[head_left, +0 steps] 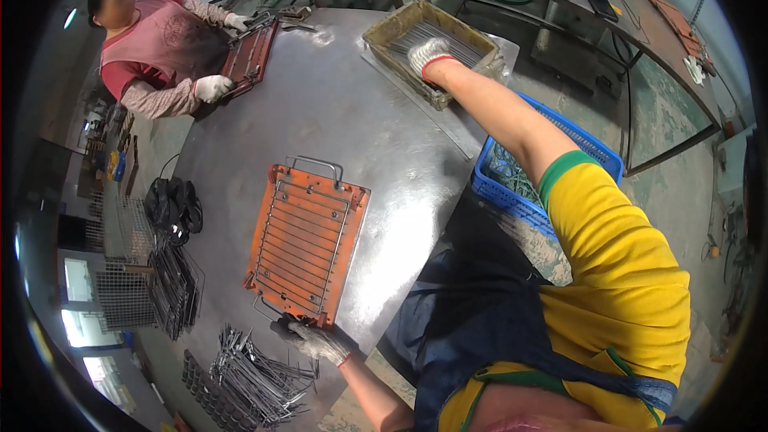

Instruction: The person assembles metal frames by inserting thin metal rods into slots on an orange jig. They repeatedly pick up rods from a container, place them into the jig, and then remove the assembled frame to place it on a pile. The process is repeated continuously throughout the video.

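Note:
My left hand, in a white glove with dark fingertips, is closed at the near edge of an orange jig, beside a bent wire handle. Across the jig lies a wire rack of thin parallel bars inside a rectangular frame; another bent handle stands at the far end. My right arm stretches to the far right, where my gloved right hand reaches into a dirty yellow bin. Long thin metal rods lie in that bin. Its fingers are curled downward, and what they pinch is hidden.
A co-worker at the far left handles a second reddish jig. Cut wires are heaped near my left hand. Dark wire racks stand by the table's left side. A blue basket sits below the table's right edge.

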The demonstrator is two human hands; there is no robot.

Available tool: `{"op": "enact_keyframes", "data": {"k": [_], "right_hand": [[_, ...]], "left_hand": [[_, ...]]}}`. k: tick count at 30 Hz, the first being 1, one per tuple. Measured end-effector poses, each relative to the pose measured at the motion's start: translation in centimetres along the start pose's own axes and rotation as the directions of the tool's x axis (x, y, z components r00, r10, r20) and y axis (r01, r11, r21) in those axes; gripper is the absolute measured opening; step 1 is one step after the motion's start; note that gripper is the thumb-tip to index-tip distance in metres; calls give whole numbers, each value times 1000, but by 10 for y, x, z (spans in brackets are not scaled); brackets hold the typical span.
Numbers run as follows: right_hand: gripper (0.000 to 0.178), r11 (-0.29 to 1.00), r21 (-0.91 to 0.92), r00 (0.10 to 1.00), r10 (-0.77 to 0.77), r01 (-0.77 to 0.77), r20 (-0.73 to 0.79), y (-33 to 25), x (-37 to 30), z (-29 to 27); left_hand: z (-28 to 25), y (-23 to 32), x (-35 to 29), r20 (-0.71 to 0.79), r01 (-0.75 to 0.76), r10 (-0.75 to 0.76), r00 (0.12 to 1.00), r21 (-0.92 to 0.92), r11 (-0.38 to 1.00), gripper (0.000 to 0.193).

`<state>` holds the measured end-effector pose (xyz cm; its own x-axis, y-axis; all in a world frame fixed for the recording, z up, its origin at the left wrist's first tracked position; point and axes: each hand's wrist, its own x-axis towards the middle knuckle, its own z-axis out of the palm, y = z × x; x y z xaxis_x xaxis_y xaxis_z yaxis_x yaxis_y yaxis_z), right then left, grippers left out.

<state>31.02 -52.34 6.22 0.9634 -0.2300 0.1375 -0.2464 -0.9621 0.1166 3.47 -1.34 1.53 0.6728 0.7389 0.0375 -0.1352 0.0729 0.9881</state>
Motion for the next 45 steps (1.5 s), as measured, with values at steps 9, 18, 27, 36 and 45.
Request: {"op": "enact_keyframes", "data": {"k": [9,18,27,36,45], "right_hand": [[25,924,379,997,18,-45,73,81,30,13],[25,132,959,968,13,-250,250,88,-12,-43],[33,-284,926,920,-369,-249,135,-49,-121,-87],[28,64,944,552,-823,324,-133,-174,-222,-90],[22,122,834,441,-884,538,-155,-192,-237,-96]], "left_hand": [[14,22,-14,-3,98,-99,995,-73,992,44],[54,92,-2,-69,295,-289,955,342,892,49],[-7,48,49,94,-52,-106,990,936,348,64],[87,124,-47,691,-309,-69,719,407,860,47],[75,81,-42,801,-41,-57,595,101,994,35]]}}
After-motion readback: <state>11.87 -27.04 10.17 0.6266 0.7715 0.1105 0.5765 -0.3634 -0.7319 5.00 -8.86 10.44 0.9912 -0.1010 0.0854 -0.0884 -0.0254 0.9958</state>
